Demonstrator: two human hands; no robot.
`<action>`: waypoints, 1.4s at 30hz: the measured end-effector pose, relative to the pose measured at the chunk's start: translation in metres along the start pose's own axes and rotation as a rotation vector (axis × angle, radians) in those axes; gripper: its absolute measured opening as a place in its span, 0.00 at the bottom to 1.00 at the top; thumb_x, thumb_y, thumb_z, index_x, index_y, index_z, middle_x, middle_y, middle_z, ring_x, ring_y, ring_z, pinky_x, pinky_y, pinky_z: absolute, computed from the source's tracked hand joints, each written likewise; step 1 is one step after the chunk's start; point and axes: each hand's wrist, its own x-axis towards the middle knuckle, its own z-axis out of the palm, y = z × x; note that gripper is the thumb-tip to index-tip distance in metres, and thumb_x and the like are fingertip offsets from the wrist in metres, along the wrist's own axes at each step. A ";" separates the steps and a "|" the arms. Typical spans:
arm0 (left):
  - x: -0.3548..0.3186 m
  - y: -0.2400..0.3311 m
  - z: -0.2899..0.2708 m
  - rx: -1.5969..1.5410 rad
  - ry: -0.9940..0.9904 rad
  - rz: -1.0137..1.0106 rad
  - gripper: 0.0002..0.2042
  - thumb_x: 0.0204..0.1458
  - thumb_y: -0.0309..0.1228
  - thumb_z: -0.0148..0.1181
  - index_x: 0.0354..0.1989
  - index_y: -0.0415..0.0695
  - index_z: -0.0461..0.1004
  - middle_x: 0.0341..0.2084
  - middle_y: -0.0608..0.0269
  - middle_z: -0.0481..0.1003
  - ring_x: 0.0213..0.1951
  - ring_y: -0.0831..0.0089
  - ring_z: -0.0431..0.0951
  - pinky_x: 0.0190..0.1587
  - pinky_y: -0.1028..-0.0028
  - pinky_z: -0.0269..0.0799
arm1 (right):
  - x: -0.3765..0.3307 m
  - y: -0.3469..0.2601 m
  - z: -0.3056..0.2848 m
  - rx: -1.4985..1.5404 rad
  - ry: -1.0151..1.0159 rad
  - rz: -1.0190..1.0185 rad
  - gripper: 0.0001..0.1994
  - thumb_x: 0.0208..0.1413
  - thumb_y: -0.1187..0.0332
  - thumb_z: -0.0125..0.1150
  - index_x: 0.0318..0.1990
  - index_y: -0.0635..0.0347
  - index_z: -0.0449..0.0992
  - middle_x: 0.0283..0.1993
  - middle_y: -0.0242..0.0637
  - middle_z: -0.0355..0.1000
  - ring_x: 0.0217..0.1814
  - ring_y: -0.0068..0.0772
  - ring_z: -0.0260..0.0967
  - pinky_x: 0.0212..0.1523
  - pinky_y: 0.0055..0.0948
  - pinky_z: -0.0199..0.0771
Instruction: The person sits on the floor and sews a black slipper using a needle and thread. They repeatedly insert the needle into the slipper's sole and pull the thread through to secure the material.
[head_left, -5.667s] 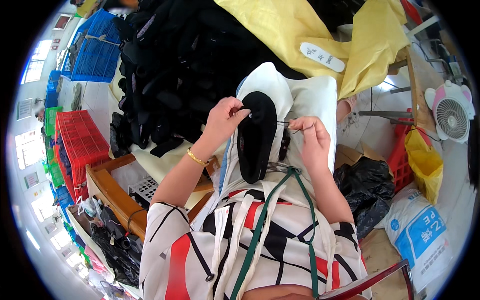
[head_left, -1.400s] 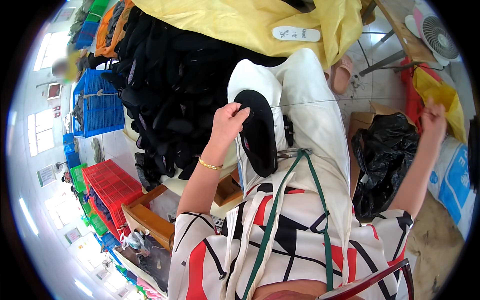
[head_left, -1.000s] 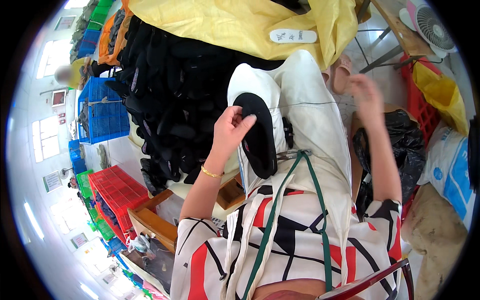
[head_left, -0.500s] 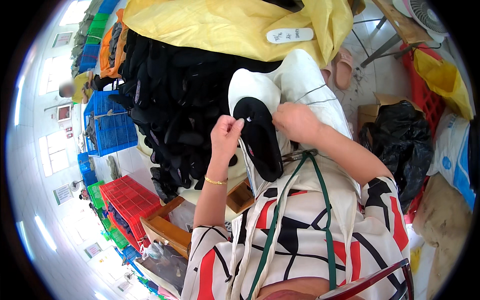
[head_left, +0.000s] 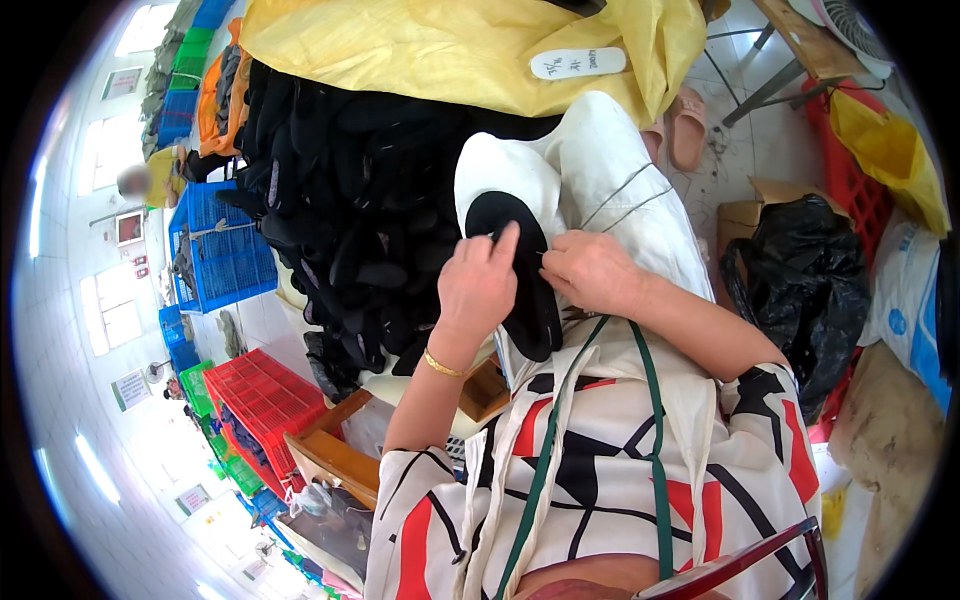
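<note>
On my lap, over a white apron [head_left: 615, 150], lies a black slipper-like shoe [head_left: 534, 320] with its rounded end away from me. My left hand [head_left: 478, 285] rests over its left side. The index finger stretches onto the black surface, apart from the other fingers, and the thumb is hidden. At the shoe's right edge my right hand [head_left: 592, 270] is closed in a pinch. Something tiny and pale shows at those fingertips, too small to name. Dark thread [head_left: 625, 183] crosses the apron just beyond the right hand.
A large heap of black shoes [head_left: 330, 200] lies to the left, beneath a yellow sheet [head_left: 400, 50] bearing a white insole [head_left: 578, 63]. Red [head_left: 262, 400] and blue crates [head_left: 225, 245] stand farther left. At right are a black plastic bag [head_left: 795, 290] and pink slippers [head_left: 688, 130].
My left hand has moved right from the shoe's left edge onto its surface, and its pinch has loosened. My right hand has shifted slightly toward me, still pinched.
</note>
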 end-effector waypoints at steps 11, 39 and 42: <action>-0.007 -0.023 0.035 -0.355 0.104 -0.266 0.24 0.43 0.25 0.67 0.53 0.44 0.73 0.39 0.54 0.71 0.43 0.55 0.72 0.46 0.61 0.72 | 0.078 0.011 -0.012 0.421 0.590 0.163 0.14 0.63 0.62 0.58 0.27 0.59 0.72 0.27 0.35 0.70 0.31 0.33 0.70 0.36 0.31 0.74; -0.004 0.025 0.021 -0.749 -0.302 -0.199 0.20 0.47 0.26 0.62 0.51 0.48 0.74 0.37 0.56 0.74 0.37 0.59 0.77 0.41 0.65 0.75 | -0.010 -0.048 -0.070 0.092 0.371 0.093 0.04 0.59 0.72 0.62 0.37 0.62 0.77 0.33 0.40 0.73 0.36 0.45 0.71 0.40 0.36 0.73; -0.001 0.033 0.014 -0.812 -0.059 -0.269 0.08 0.49 0.28 0.62 0.37 0.42 0.79 0.28 0.55 0.76 0.28 0.61 0.77 0.33 0.66 0.73 | -0.015 -0.049 -0.080 -0.121 0.353 0.004 0.06 0.52 0.73 0.67 0.37 0.59 0.78 0.32 0.38 0.73 0.37 0.42 0.72 0.43 0.37 0.76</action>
